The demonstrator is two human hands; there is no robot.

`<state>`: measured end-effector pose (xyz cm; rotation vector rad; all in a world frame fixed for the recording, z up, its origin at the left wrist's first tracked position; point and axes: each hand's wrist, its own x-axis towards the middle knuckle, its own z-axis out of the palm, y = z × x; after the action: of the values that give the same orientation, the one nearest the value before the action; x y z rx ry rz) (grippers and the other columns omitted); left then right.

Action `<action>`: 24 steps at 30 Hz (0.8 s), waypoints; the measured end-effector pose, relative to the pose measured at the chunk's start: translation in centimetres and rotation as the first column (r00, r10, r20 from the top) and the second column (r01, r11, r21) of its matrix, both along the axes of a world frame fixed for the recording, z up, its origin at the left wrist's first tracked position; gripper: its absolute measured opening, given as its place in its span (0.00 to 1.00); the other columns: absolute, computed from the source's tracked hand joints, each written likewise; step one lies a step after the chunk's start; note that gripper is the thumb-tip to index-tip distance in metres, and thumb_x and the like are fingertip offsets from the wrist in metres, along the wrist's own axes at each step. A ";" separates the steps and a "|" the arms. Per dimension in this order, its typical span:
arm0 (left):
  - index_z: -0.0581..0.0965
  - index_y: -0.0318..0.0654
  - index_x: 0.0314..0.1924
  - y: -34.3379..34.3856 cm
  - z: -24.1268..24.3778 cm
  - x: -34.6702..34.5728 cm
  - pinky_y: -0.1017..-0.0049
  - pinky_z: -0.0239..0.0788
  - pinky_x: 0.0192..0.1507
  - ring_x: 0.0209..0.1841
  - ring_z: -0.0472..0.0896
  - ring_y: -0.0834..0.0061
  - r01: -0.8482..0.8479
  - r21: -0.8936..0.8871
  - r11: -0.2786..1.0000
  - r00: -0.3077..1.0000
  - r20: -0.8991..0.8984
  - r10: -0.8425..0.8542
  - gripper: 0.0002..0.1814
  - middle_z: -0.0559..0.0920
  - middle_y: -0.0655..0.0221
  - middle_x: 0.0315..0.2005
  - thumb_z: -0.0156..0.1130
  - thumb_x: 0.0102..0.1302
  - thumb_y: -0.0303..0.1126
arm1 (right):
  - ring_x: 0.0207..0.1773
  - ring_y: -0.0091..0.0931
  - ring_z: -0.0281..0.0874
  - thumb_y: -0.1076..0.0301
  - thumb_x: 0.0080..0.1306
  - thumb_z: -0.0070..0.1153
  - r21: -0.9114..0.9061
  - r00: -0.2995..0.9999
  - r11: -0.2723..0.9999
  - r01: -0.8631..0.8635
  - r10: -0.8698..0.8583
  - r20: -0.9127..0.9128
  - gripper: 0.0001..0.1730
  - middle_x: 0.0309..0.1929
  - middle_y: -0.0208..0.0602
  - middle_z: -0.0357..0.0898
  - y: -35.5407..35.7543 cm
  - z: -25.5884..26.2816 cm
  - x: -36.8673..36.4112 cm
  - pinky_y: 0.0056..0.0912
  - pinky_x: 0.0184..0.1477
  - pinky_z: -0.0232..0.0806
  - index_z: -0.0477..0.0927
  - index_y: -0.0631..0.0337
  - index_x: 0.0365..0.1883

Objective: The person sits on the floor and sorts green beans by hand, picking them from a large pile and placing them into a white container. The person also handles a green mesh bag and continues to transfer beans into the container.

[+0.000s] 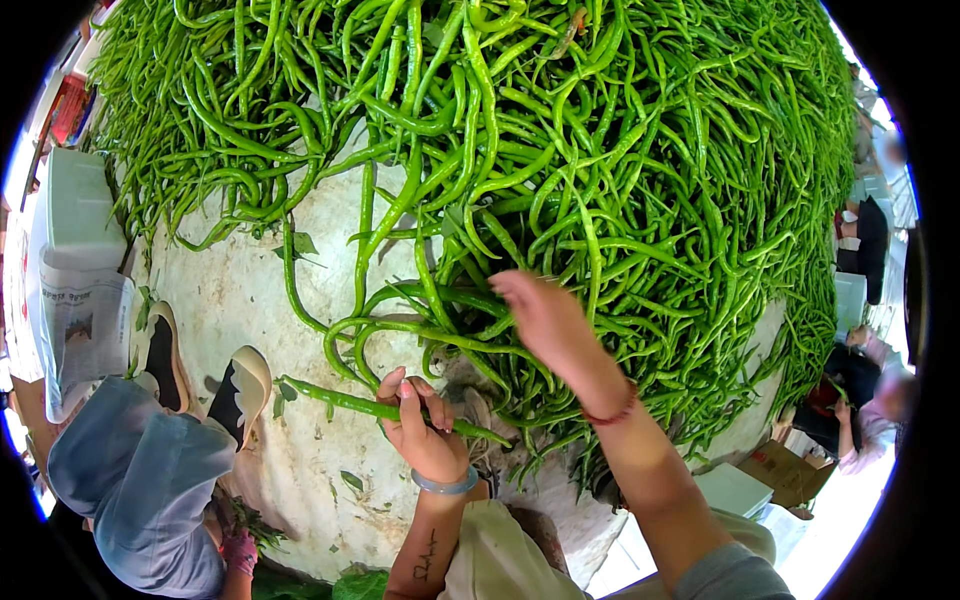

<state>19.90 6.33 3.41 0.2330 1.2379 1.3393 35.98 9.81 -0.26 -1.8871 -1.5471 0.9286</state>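
Note:
My left hand (421, 427) is shut on one long green chili pepper (337, 397). The pepper lies roughly crosswise in the fingers, and both its ends show beyond them. Over the near edge of a large heap of long green chili peppers (622, 202) is my right hand (544, 322). It is blurred, with the back of the hand uppermost, so whether its fingers hold anything is hidden. Several peppers, some strongly curled, trail from the heap between the two hands. The heap rests on a pale, stained ground sheet (225, 292).
Another person in blue-grey trousers (157, 450) squats at left, a pink-gloved hand (240, 551) beside leafy scraps. White foam boxes (82, 199) and a newspaper (86, 322) stand at left. At right are a cardboard box (784, 472), another foam box (727, 491) and more people.

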 end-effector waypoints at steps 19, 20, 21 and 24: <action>0.67 0.40 0.44 0.1 -0.2 0.5 0.88 0.47 0.15 0.14 0.55 0.89 -0.017 -0.010 1.000 0.999 0.031 0.017 0.09 0.68 0.74 0.24 0.45 0.63 0.31 | 0.35 0.38 0.75 0.57 0.59 0.47 -0.354 0.865 0.931 -0.095 0.253 0.433 0.24 0.29 0.46 0.76 2.9 -7.9 -3.8 0.45 0.48 0.59 0.61 0.61 0.49; 0.67 0.40 0.44 0.1 0.0 0.6 0.88 0.47 0.15 0.14 0.55 0.89 -0.002 -0.005 1.000 0.999 0.041 0.002 0.09 0.68 0.74 0.24 0.45 0.63 0.31 | 0.35 0.36 0.75 0.58 0.58 0.48 -0.345 0.839 0.937 -0.051 0.227 0.494 0.18 0.29 0.44 0.77 3.2 -8.0 -4.5 0.48 0.48 0.57 0.66 0.59 0.42; 0.67 0.40 0.44 0.0 0.0 0.4 0.87 0.47 0.15 0.14 0.55 0.89 0.012 -0.004 1.000 0.999 0.045 -0.011 0.09 0.68 0.74 0.24 0.45 0.63 0.31 | 0.35 0.36 0.75 0.58 0.58 0.48 -0.332 0.855 0.940 -0.080 0.236 0.462 0.16 0.29 0.43 0.77 3.3 -7.8 -4.7 0.48 0.48 0.57 0.68 0.59 0.39; 0.67 0.40 0.44 0.0 0.2 0.0 0.87 0.47 0.15 0.14 0.55 0.89 0.014 0.003 1.000 0.998 0.063 -0.014 0.09 0.68 0.74 0.24 0.45 0.63 0.30 | 0.37 0.37 0.74 0.59 0.58 0.49 -0.209 0.918 0.970 -0.125 0.193 0.347 0.12 0.30 0.40 0.77 2.7 -6.7 -3.9 0.42 0.49 0.58 0.74 0.58 0.32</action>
<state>19.95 6.28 3.65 0.1998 1.1795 1.3264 32.07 12.47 -7.01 -2.1858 -1.9143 0.8459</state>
